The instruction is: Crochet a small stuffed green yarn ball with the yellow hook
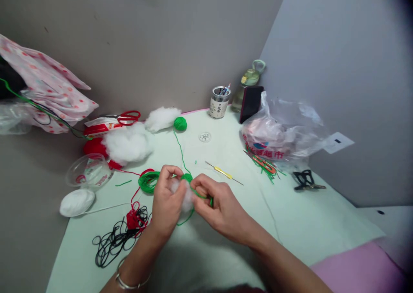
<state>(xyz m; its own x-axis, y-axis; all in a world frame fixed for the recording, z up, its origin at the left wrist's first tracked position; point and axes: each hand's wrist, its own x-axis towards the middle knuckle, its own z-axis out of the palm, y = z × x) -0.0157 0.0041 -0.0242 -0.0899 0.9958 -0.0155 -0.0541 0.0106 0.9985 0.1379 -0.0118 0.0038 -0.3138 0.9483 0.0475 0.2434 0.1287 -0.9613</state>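
Near the front middle of the table, my left hand (166, 205) is closed around a fluffy wad of white stuffing (187, 202) with a small green yarn piece (186, 177) at its top. My right hand (222, 205) pinches green yarn (200, 194) at the right side of the wad; its fingertips partly hide the grip. A green strand runs from the piece up to a small green yarn ball (180, 124). Beside my left hand lies a green yarn coil (149, 182). A crochet hook with a yellow handle (223, 172) rests beyond my right hand.
To the left are white stuffing (127, 144), red-handled scissors (129, 118), a clear plastic bowl (72, 172), a white yarn ball (77, 202) and tangled black cord (111, 245). A pen tin (217, 108), phone (251, 104), plastic bag (274, 131) and black clip (304, 180) stand or lie right.
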